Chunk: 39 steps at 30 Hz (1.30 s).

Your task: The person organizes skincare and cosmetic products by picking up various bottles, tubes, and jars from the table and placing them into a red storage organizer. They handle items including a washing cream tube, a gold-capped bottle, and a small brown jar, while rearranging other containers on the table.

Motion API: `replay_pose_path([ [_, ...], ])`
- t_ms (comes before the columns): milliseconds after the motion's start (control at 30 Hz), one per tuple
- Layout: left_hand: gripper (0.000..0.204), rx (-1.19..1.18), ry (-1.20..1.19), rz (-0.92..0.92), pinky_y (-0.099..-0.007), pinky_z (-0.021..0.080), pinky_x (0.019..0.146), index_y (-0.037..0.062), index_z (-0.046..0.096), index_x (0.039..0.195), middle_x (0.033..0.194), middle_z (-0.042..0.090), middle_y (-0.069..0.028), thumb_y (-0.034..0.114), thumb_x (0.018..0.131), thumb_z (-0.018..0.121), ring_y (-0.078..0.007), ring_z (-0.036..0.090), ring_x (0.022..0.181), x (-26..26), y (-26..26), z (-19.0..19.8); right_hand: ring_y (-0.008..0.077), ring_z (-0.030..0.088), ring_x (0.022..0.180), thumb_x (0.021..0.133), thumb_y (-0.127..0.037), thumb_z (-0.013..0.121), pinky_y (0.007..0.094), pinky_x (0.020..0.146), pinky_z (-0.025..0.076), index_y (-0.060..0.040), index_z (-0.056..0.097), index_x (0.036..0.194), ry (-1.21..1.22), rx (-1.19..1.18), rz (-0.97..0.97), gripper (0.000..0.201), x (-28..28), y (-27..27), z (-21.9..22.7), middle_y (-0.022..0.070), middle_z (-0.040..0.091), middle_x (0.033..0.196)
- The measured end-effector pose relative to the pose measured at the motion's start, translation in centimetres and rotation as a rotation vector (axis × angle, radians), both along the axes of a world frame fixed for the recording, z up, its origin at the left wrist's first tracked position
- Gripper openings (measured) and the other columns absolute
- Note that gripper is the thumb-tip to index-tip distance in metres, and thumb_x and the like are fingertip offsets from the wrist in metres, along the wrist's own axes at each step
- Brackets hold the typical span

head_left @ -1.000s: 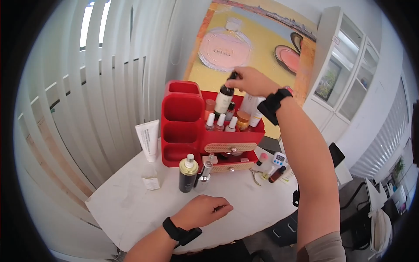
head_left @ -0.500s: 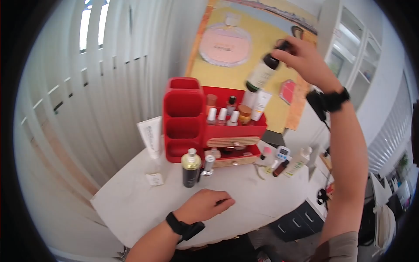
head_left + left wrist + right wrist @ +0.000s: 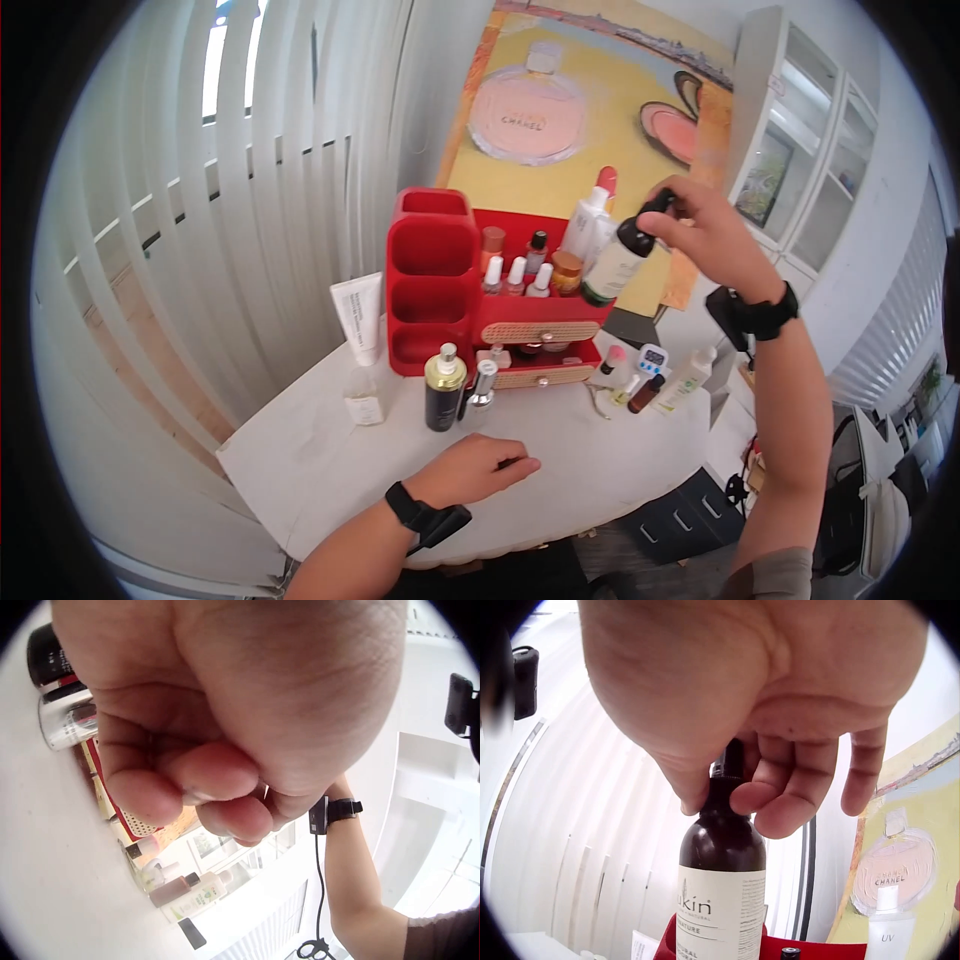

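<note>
My right hand (image 3: 712, 238) pinches the black top of a dark bottle with a pale label (image 3: 616, 268). The bottle leans in front of the right end of the red organizer (image 3: 500, 311); whether they touch, I cannot tell. In the right wrist view the thumb and fingers of this hand (image 3: 757, 690) close round the neck of the bottle (image 3: 721, 844). My left hand (image 3: 470, 470) lies low by the white table's front edge, fingers loosely curled, holding nothing. The left wrist view shows these curled fingers (image 3: 225, 771).
Nail polish bottles (image 3: 516, 276), an amber jar (image 3: 566, 270) and a white bottle (image 3: 583, 222) stand in the organizer's top. On the table (image 3: 330, 480) are a white tube (image 3: 359, 315), a gold-and-black bottle (image 3: 443, 392), a timer (image 3: 653, 360) and a pale bottle (image 3: 688, 380).
My right hand has lifted the dark bottle out from the organizer's middle, carried it right, then lowered it by the right end. The left hand has stayed about where it was.
</note>
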<state>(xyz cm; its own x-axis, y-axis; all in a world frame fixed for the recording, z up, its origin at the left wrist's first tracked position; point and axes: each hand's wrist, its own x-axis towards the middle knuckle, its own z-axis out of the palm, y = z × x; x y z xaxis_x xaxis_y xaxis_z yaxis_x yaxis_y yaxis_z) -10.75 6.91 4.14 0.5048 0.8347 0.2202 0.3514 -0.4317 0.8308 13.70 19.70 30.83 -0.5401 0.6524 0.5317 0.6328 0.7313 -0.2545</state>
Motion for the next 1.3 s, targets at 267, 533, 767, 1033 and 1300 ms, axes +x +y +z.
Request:
replay_pose_path([
  [267, 0.028, -0.064, -0.001, -0.005, -0.031, 0.049, 0.061, 0.0019, 0.069, 0.098, 0.068, 0.063, -0.0069, 0.029, 0.103, 0.062, -0.0153, 0.058, 0.061, -0.1, -0.1, 0.1, 0.0212, 0.055, 0.069, 0.093, -0.036, 0.072, 0.0348, 0.064, 0.045, 0.0031, 0.061, 0.101, 0.026, 0.061, -0.052, 0.042, -3.5, 2.9, 0.7, 0.0107, 0.06, 0.077],
  [533, 0.029, -0.08, -0.034, 0.01, -0.0335, 0.049, 0.063, 0.0023, 0.069, 0.1, 0.072, 0.064, -0.0109, 0.031, 0.102, 0.062, -0.022, 0.059, 0.063, -0.2, -0.1, -0.1, 0.0335, 0.068, 0.079, 0.088, -0.039, 0.074, 0.0398, 0.072, 0.052, 0.0069, 0.066, 0.099, 0.114, 0.134, -0.195, 0.048, -9.6, 7.6, 0.3, 0.0208, 0.069, 0.085],
  [767, 0.027, -0.041, -0.004, 0.002, -0.0326, 0.051, 0.066, 0.0035, 0.07, 0.102, 0.075, 0.067, -0.0099, 0.029, 0.102, 0.062, -0.0211, 0.061, 0.066, -0.3, -0.1, -0.1, 0.0375, 0.071, 0.083, 0.084, -0.042, 0.074, 0.0434, 0.075, 0.056, 0.0087, 0.069, 0.093, 0.106, 0.131, -0.229, 0.052, -11.9, 9.8, -1.0, 0.0254, 0.071, 0.087],
  [1033, 0.026, 0.001, -0.014, -0.006, -0.0337, 0.052, 0.067, 0.0045, 0.07, 0.101, 0.077, 0.067, -0.0111, 0.029, 0.102, 0.062, -0.0243, 0.062, 0.066, -0.3, -0.1, -0.2, 0.0397, 0.07, 0.084, 0.083, -0.042, 0.074, 0.0445, 0.076, 0.055, 0.0084, 0.07, 0.094, 0.024, 0.076, -0.259, 0.052, -13.2, 11.2, -3.5, 0.0267, 0.071, 0.089],
  [1300, 0.029, 0.002, -0.029, -0.007, -0.0392, 0.052, 0.068, 0.0039, 0.069, 0.1, 0.08, 0.068, -0.0159, 0.032, 0.101, 0.062, -0.0337, 0.064, 0.071, -0.2, -0.2, 0.1, 0.0407, 0.069, 0.087, 0.086, -0.044, 0.072, 0.0451, 0.079, 0.054, 0.0078, 0.068, 0.099, -0.046, 0.035, -0.175, 0.053, -12.5, 12.0, -4.6, 0.0272, 0.071, 0.093],
])
